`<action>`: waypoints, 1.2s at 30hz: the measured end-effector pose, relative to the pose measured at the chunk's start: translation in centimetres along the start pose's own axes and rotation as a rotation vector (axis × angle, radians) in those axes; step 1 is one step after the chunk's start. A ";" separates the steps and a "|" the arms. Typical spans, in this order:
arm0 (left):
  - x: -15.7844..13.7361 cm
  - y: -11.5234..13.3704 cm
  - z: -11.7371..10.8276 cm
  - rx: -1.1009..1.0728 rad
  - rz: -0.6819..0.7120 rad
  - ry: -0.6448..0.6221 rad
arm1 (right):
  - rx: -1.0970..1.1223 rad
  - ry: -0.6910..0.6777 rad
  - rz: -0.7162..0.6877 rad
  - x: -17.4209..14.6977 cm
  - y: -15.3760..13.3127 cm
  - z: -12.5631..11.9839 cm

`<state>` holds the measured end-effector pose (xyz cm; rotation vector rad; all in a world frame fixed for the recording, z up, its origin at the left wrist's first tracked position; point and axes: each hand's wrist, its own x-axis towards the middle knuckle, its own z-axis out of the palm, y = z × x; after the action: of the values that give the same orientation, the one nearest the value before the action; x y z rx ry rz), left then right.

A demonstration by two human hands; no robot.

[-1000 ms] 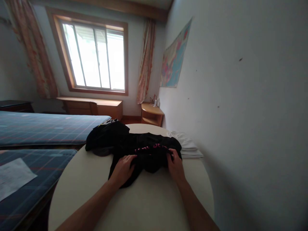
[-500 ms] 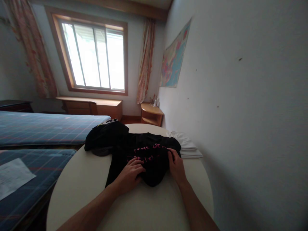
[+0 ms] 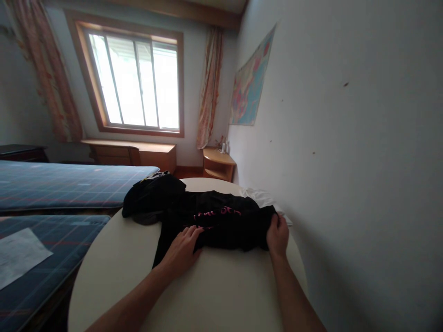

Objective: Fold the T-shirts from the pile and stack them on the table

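A black T-shirt (image 3: 228, 235) with pink lettering lies spread and partly folded over on the round white table (image 3: 221, 295). My left hand (image 3: 183, 249) rests on its near left part, fingers stretched out over the cloth beside the letters. At the right end, my right hand (image 3: 278, 235) pinches the edge of the shirt between thumb and fingers, pulling that part out sideways. Some of the lettering is covered by the folded cloth and by my left hand.
A bundle of black clothing (image 3: 152, 196) sits at the table's back left. White folded cloth (image 3: 259, 196) lies at the back right, partly behind the shirt. The wall (image 3: 363, 184) stands close on the right; plaid mattresses (image 3: 69, 184), one with a paper sheet (image 3: 24, 256), are on the left.
My right hand has moved right, drawing the shirt's edge out past the white cloth. The hanging near bulge of fabric has flattened into a band. My left hand has shifted slightly left.
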<state>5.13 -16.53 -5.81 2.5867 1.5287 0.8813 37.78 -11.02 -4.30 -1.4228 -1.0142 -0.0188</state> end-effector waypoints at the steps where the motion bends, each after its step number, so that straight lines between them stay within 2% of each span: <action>1: 0.1 -0.1 -0.1 0.018 -0.017 0.000 | -0.010 0.009 0.005 0.1 0.4 0.0; 4: 0.3 -0.4 -0.7 0.020 -0.047 0.036 | -0.050 -0.008 0.013 0.3 1.2 0.2; 6: 0.5 -0.7 -1.2 -0.016 -0.049 0.087 | -0.082 -0.053 -0.046 0.2 1.0 0.2; 11: 0.7 -0.9 -2.1 -0.137 0.007 0.150 | -0.219 -0.139 -0.426 -1.3 -2.1 0.1; 13: 0.7 -0.8 -2.2 -0.171 0.010 0.156 | -0.236 -0.279 -0.571 -2.4 -3.8 0.1; 16: 0.7 -0.5 -2.1 -0.202 -0.002 0.159 | -0.231 -0.571 -0.730 -4.1 -5.5 0.3; 18: 0.7 -0.4 -2.0 -0.217 0.006 0.152 | -0.236 -0.678 -0.748 -4.9 -6.0 0.5; 20: 0.7 -0.3 -1.9 -0.219 0.018 0.139 | -0.240 -0.714 -0.717 -5.1 -5.8 0.8; 23: 0.5 -0.2 -1.6 -0.193 0.009 0.085 | -0.231 -0.688 -0.659 -4.8 -5.1 1.0; 28: -0.1 0.4 -0.9 -0.147 -0.039 -0.032 | -0.194 -0.546 -0.586 -4.0 -4.0 1.1; 34: -0.4 1.3 -1.0 -0.075 0.044 -0.120 | -0.190 -0.393 -0.508 -3.0 -3.7 0.7; 36: -0.2 0.9 -1.3 -0.041 0.033 -0.112 | -0.190 -0.350 -0.475 -2.7 -3.6 0.6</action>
<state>5.23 -17.49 -4.55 2.5908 1.4289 0.7473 33.80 -12.81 -3.14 -1.3503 -1.6623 -0.2252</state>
